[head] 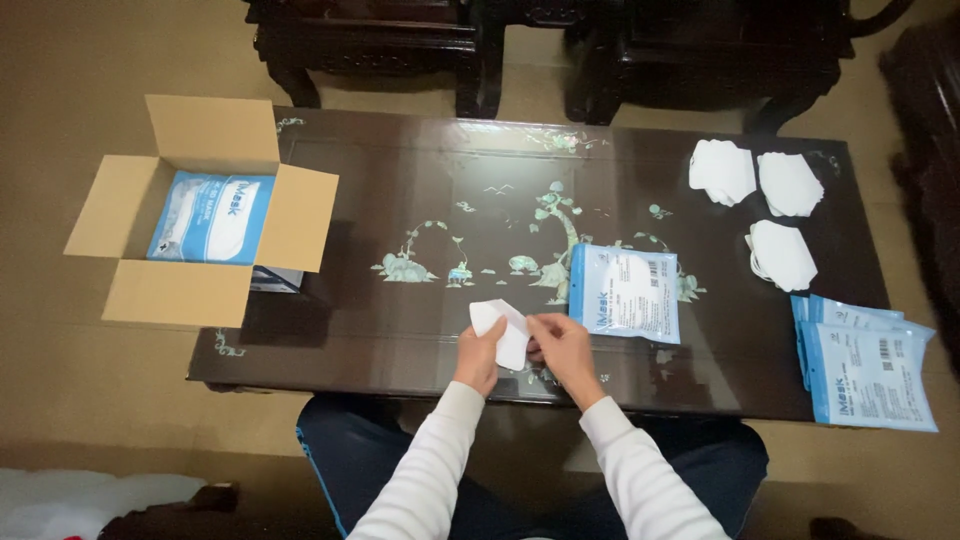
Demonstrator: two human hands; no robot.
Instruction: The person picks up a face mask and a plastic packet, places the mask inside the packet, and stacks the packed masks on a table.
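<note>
step: looks like the folded white face mask [503, 330] is being readied for bagging, just left of the blue-and-white pouch [626, 292]
grip: left hand [478, 358] and right hand [561, 345] both pinch the mask
next: I'd guess pouch mouth needs opening
loose masks: three white stacks [760, 205], up right of pouch
spare pouches: fanned pile [866, 365], far right
carton: open cardboard box [200, 215], far left, holding a blue pack [212, 218]

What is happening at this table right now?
A seated person holds a folded white mask in both hands, left hand and right hand, above a dark table. A blue pouch lies beside them. Three mask piles sit far right, an open cardboard box at left.
</note>
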